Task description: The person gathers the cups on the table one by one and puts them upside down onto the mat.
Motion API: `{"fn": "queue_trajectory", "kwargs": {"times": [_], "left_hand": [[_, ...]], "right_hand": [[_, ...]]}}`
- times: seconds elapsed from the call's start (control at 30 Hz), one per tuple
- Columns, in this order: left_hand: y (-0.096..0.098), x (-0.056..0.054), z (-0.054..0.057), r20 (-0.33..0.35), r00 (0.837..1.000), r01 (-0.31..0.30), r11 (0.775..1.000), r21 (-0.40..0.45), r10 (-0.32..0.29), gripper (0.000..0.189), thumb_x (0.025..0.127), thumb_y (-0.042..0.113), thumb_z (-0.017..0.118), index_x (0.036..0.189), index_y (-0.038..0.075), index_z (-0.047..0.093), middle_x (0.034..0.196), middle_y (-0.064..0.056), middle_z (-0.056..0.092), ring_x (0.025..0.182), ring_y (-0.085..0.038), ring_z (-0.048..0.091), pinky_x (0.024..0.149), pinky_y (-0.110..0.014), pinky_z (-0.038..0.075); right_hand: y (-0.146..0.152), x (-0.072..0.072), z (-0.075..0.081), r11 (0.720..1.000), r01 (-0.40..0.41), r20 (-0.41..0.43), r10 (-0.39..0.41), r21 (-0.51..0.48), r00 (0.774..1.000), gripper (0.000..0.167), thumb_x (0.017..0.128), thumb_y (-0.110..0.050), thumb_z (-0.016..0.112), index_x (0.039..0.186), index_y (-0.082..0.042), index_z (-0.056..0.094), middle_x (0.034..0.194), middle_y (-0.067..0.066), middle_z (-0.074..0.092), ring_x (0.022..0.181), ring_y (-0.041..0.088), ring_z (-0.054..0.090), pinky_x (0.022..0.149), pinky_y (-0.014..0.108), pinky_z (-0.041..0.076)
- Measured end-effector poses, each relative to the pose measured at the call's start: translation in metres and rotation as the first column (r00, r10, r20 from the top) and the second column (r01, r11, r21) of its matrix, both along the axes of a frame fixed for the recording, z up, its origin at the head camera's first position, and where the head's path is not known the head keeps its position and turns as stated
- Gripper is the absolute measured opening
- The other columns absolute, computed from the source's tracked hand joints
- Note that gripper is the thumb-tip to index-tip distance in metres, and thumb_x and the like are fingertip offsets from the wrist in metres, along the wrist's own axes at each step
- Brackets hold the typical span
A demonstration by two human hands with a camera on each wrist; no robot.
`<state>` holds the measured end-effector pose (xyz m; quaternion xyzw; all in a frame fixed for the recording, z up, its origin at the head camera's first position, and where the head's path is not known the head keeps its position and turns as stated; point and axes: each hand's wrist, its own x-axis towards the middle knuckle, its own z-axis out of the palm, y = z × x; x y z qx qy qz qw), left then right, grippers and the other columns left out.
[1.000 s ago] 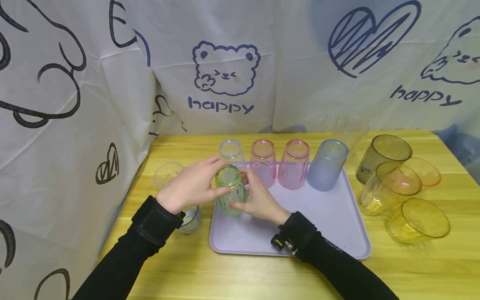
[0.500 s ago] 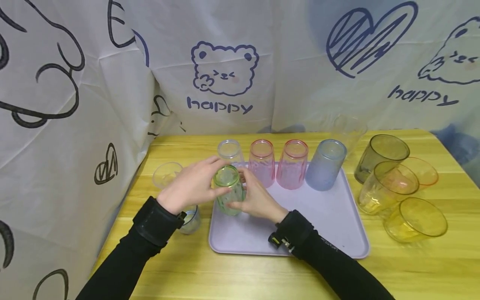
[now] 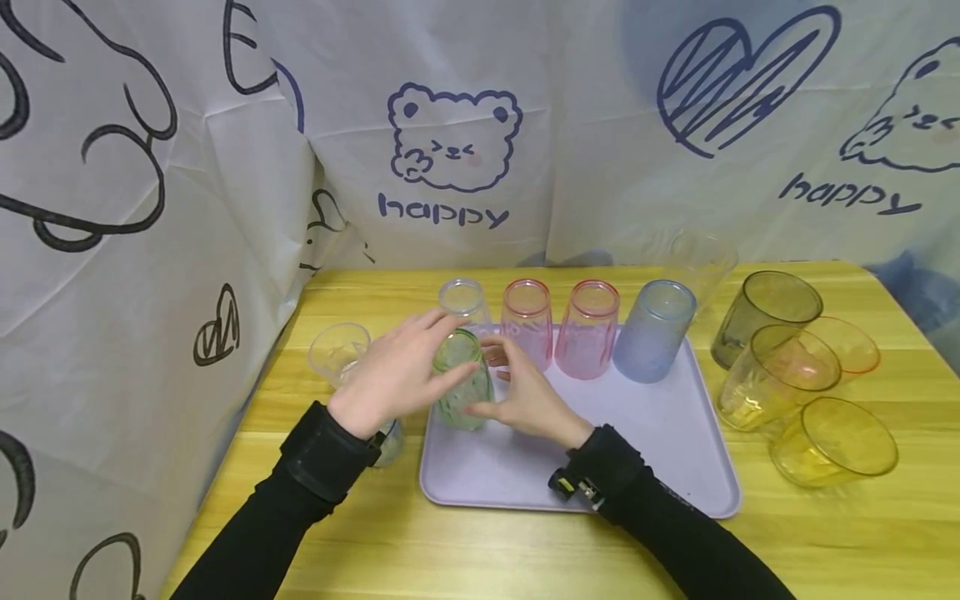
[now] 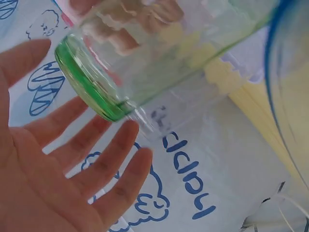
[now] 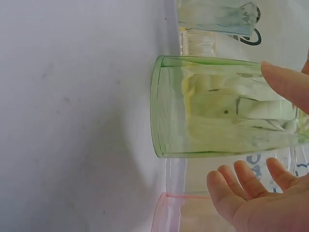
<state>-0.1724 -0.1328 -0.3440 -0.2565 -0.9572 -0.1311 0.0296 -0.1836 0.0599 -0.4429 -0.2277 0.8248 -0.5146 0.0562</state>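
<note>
A green-tinted drinking glass (image 3: 463,396) stands upside down, its mouth on the left part of the lilac tray (image 3: 600,467). My left hand (image 3: 405,367) is spread beside and above its base; in the left wrist view a gap shows between the thumb and the glass, with the fingertips close to the thick green base (image 4: 89,82). On the other side my right hand (image 3: 528,392) frames the glass with loosely bent fingers. In the right wrist view its fingers (image 5: 241,179) are apart from the glass, while the thumb overlaps it; whether it touches I cannot tell.
Upside-down clear (image 3: 462,300), pink (image 3: 527,325), second pink (image 3: 587,333) and blue (image 3: 655,333) glasses line the tray's back. Upright glasses, including a yellow one (image 3: 832,442) and a grey one (image 3: 765,317), stand right of the tray. Two more (image 3: 337,350) are on the left.
Both hands have loosened around the green glass. My left hand has shifted slightly right, its thumb now across the glass in the head view. The glass stays in place.
</note>
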Motion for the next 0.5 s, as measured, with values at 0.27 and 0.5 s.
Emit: {"fn": "queue_trajectory", "kwargs": {"times": [0.27, 0.5], "left_hand": [[0.014, 0.006, -0.003, -0.118, 0.992, -0.031, 0.999, 0.034, 0.035, 0.055, 0.096, 0.042, 0.066, 0.14, 0.01, 0.057, 0.139, -0.012, 0.06, 0.126, -0.033, 0.059, 0.107, -0.049, 0.051], [0.035, 0.011, -0.004, -0.148, 0.988, -0.01, 0.984, 0.179, 0.037, 0.051, 0.095, 0.034, 0.069, 0.138, 0.008, 0.058, 0.14, -0.011, 0.059, 0.128, -0.032, 0.057, 0.107, -0.046, 0.051]], "right_hand": [[0.018, 0.005, 0.003, 0.996, 0.004, 0.04, 0.0, -0.09, 0.999, 0.087, 0.075, -0.012, 0.088, 0.145, 0.001, 0.038, 0.136, 0.027, 0.053, 0.128, 0.044, 0.054, 0.11, 0.053, 0.048], [0.038, 0.011, 0.011, 0.984, 0.043, 0.088, -0.028, -0.173, 0.996, 0.08, 0.079, -0.003, 0.083, 0.145, -0.002, 0.038, 0.136, 0.026, 0.052, 0.13, 0.045, 0.052, 0.112, 0.054, 0.047]]}}
